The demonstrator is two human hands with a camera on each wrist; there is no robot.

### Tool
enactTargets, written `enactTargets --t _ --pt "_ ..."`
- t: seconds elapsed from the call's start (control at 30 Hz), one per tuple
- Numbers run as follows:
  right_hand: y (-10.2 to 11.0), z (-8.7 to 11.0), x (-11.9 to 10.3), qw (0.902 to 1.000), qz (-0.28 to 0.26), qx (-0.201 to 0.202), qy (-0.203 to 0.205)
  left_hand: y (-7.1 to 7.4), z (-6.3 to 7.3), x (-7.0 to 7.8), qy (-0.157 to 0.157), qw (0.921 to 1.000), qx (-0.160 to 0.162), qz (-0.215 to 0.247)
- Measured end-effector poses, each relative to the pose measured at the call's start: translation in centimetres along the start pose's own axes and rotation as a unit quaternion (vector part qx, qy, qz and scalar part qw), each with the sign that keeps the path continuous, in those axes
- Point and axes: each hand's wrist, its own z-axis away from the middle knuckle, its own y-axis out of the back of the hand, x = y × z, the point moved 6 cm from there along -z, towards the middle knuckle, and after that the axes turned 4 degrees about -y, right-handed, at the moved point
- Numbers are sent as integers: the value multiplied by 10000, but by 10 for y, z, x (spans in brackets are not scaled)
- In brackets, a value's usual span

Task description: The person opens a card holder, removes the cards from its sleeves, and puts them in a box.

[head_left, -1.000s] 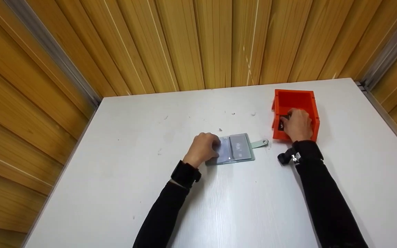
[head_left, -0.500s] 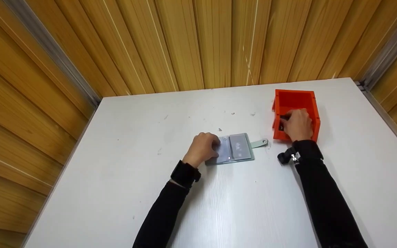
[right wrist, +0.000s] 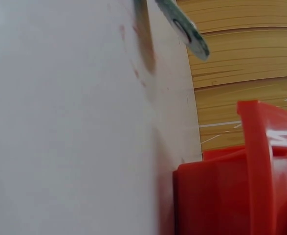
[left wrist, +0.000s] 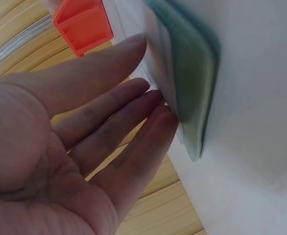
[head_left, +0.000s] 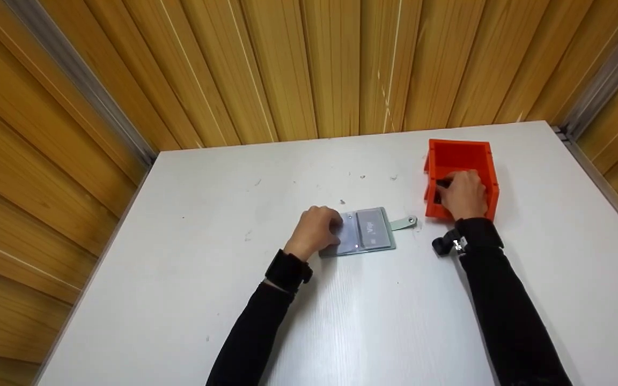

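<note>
An opened mint-green card holder [head_left: 374,229] with clear sleeves lies on the table, a grey card showing in its right half. My left hand [head_left: 311,231] rests at its left half. In the left wrist view, the fingertips of that hand [left wrist: 109,127] touch the sleeves beside the green cover [left wrist: 194,93], fingers relaxed. At the right, my right hand [head_left: 464,195] reaches into an orange-red plastic bin [head_left: 458,154]. Between its thumb and fingers it pinches a dark, flat, card-like piece [head_left: 438,197], mostly hidden by the hand. The right wrist view shows the bin's outer wall [right wrist: 214,196] but no fingers.
The holder's snap strap [head_left: 404,223] points right toward the bin. Wood-patterned panels [head_left: 336,69] rise behind the white table [head_left: 207,187] and along both sides. Black bands with small cameras [head_left: 479,234] sit on the wrists.
The dark piece in my right hand has tilted slightly, so its pale marking shows less. My left hand and the card holder stay where they were.
</note>
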Motion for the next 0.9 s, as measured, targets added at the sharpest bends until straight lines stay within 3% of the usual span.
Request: enactTargets --t 0.9 --pt "12 -4 -4 9997 -54 171 -168 -1 -2 0 0 10000 27 -42"
